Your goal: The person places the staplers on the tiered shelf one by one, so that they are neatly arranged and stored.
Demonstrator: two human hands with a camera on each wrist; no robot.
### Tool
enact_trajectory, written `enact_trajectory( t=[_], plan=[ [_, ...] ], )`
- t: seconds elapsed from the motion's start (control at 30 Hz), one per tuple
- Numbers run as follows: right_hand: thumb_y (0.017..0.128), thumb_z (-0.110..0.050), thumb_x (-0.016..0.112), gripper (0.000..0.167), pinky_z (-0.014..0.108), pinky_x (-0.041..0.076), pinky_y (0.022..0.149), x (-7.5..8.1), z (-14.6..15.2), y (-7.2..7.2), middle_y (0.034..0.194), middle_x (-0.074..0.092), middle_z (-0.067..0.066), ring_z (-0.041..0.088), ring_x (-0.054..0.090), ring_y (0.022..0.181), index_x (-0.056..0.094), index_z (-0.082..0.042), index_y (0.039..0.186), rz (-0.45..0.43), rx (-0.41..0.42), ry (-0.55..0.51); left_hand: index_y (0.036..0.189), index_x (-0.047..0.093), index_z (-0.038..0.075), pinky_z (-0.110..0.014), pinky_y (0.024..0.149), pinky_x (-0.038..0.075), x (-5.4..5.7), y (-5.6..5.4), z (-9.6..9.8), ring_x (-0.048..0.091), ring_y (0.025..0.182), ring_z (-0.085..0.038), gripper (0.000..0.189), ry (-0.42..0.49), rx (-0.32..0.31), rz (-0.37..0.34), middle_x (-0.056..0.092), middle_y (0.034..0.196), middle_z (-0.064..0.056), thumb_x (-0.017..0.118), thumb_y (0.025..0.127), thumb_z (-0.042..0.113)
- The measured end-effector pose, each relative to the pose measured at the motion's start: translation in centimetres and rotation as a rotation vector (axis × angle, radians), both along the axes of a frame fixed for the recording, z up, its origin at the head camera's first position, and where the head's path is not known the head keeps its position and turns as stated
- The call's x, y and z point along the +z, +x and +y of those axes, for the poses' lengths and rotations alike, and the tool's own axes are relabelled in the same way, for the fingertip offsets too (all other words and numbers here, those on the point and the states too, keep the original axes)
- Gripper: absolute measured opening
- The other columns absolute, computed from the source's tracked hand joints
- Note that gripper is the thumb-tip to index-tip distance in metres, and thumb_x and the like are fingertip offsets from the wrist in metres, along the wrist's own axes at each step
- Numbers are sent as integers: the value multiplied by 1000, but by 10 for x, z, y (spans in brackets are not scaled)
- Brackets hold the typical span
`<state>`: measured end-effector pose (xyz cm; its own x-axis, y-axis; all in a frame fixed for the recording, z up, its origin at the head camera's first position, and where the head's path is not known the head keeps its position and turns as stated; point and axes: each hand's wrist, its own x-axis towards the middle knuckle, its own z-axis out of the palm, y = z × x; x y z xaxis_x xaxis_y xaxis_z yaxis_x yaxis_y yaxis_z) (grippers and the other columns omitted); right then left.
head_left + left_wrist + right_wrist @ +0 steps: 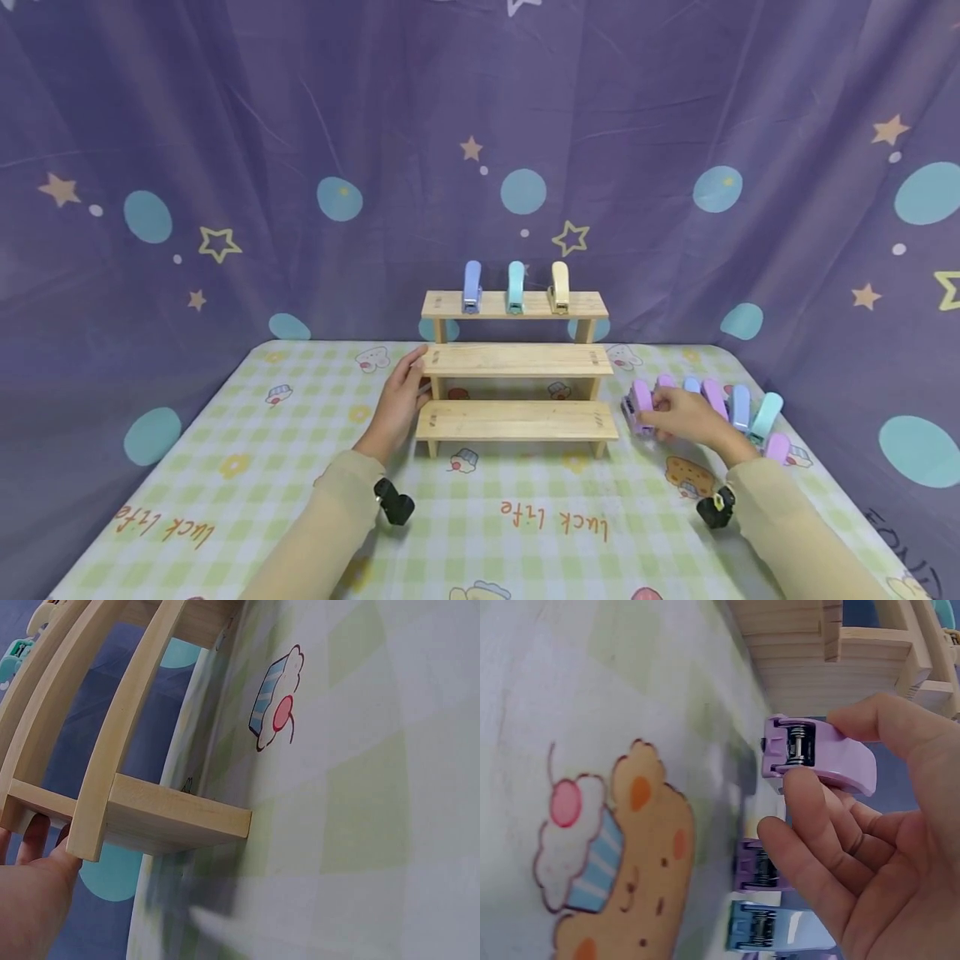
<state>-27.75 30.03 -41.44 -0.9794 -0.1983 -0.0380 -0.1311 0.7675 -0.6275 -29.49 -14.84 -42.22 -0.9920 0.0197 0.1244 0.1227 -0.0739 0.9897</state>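
A three-tier wooden display stand (pixel 517 421) stands mid-table. My left hand (pixel 393 408) grips its left side near the middle tier; in the left wrist view the thumb and fingers (pixel 34 840) rest around the side piece. At the stand's right, my right hand (pixel 686 415) pinches a purple hole punch (pixel 847 757) between thumb and fingers, its spring showing in the right wrist view. Another purple punch (pixel 756 868) and a blue punch (pixel 780 928) sit beyond that hand. On the top tier are a blue punch (pixel 472 287), a teal punch (pixel 516 287) and a yellow punch (pixel 560 287).
Several more punches stand at the right of the table, among them a blue one (pixel 739 407), a teal one (pixel 766 417) and a purple one (pixel 777 447). A checkered cloth (pixel 300 467) covers the table. Behind it hangs a purple curtain (pixel 420 108).
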Motion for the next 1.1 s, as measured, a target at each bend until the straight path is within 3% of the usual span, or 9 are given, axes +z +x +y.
enact_trajectory(
  t=[0.27,0.47,0.63,0.87,1.1],
  plan=[
    [93,-35,71,38,32,49,57,20,-2,2,74,61,4,22,65,66,57,-2,105,72,-15,2,156,35,18,-49,113,39,1,0,1,41,137,-38,47,-1,11,-8,37,155,-16,37,111,31],
    [92,-37,69,43,31,47,54,40,-7,5,79,60,3,18,57,65,58,0,111,187,-54,43,156,34,14,-50,113,37,-1,0,0,40,138,-38,48,4,3,-2,34,155,-18,37,111,31],
    [94,-33,66,40,30,48,55,52,-13,6,80,59,4,17,56,67,57,1,113,269,-66,6,156,35,14,-49,113,37,-1,1,-1,40,138,-37,48,5,7,7,34,155,-17,38,111,31],
    [95,-31,66,32,30,46,54,65,-31,9,76,60,3,17,59,63,55,-3,109,298,8,-54,156,34,14,-48,112,39,-1,1,-1,42,137,-36,48,-4,14,1,36,154,-16,37,111,31],
    [96,-29,67,30,30,48,53,68,-59,5,76,61,3,18,65,62,53,-5,108,273,71,-124,156,35,19,-48,112,39,0,1,-2,40,138,-36,47,-20,6,-7,34,156,-15,36,111,32]
  ],
)
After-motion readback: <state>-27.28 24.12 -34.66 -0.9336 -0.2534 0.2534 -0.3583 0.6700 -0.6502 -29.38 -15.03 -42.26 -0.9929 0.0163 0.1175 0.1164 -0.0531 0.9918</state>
